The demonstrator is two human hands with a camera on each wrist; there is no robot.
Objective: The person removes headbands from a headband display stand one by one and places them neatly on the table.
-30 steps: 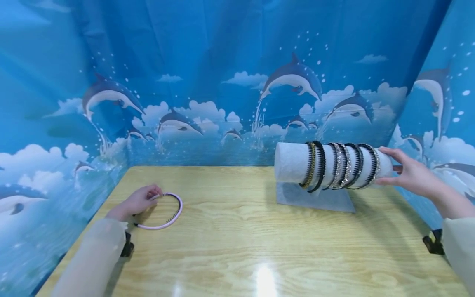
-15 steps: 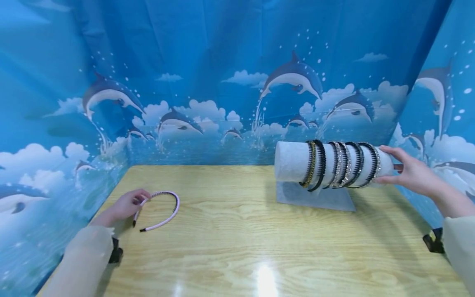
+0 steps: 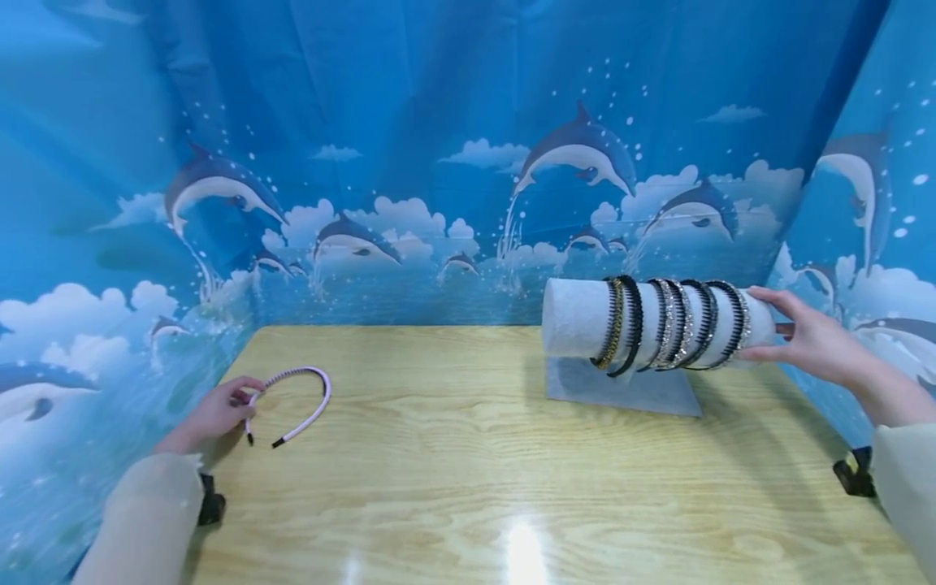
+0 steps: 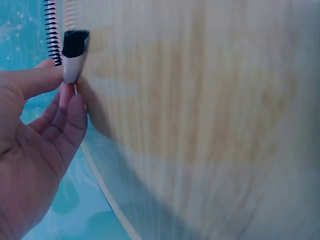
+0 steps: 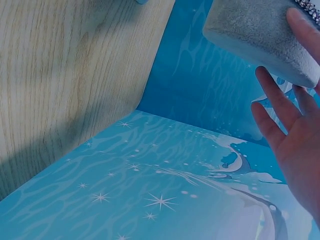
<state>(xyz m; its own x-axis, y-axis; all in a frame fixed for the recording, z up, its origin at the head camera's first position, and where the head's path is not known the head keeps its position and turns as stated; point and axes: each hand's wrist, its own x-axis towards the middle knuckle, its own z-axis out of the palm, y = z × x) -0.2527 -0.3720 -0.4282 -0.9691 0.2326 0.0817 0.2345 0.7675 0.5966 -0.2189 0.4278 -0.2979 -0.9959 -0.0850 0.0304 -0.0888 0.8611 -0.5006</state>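
In the head view, my left hand pinches a pale pink headband with inner teeth, near one of its black-tipped ends. The left wrist view shows that end rising past the thumb and fingers, with the tooth row behind it. The headband is at the left of the table. At the right, my right hand grips the end of a pale plush headband display stand, a horizontal roll on a flat base. Several headbands go around the roll, among them a gold one, black ones and sparkly silver ones.
The stand's flat grey base rests on the wooden table near its back right. A blue dolphin-print curtain closes off the back and both sides, right at the table's edges.
My left hand has moved left with the pink headband, which has turned so that its two ends point toward the near side. The right hand and the stand have stayed in place.
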